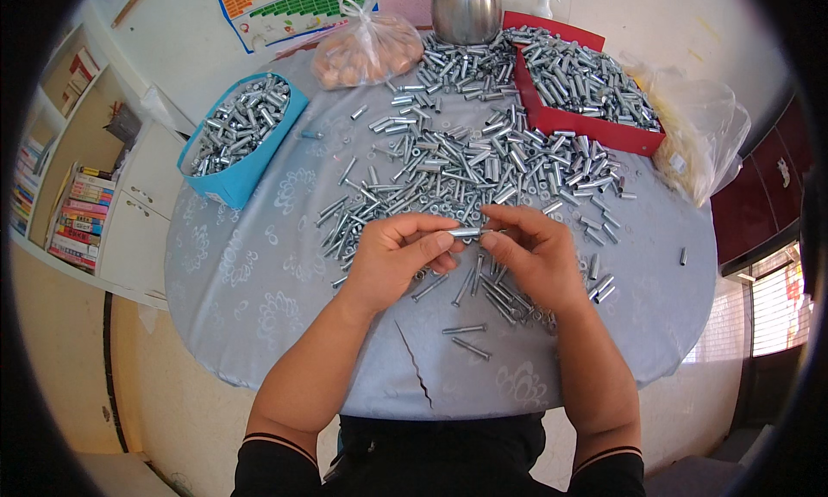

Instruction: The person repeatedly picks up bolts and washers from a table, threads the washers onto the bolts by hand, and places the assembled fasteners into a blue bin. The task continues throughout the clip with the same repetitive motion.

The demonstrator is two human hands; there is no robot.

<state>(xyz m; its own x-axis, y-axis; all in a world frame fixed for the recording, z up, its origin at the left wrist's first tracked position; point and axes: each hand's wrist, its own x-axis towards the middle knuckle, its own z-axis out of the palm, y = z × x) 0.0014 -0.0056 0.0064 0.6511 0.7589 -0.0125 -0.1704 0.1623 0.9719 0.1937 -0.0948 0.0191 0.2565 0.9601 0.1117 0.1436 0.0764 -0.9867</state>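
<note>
Pinching a short silver metal bolt [466, 233] between them, the person's two hands meet just above the middle of the round counter [241, 281], which wears a pale grey patterned cloth. The left hand [398, 257] closes its thumb and fingertips on one end of the bolt, and the right hand [533, 254] grips the other end the same way, so the piece lies level between them, lifted a little clear of the cloth. Under and beyond the hands, toward twelve o'clock, spreads a wide heap of loose bolts [466, 160], with a few strays at about five o'clock of the hands. At ten o'clock on the counter sits a blue box [246, 173] filled with the same parts, and at one o'clock a red tray [595, 122] holds more. A steel pot [466, 12] stands at twelve o'clock by the far edge, with a knotted clear bag [366, 53] of brownish things just to its left. A bookshelf [73, 204] stands at nine o'clock, off the counter.
</note>
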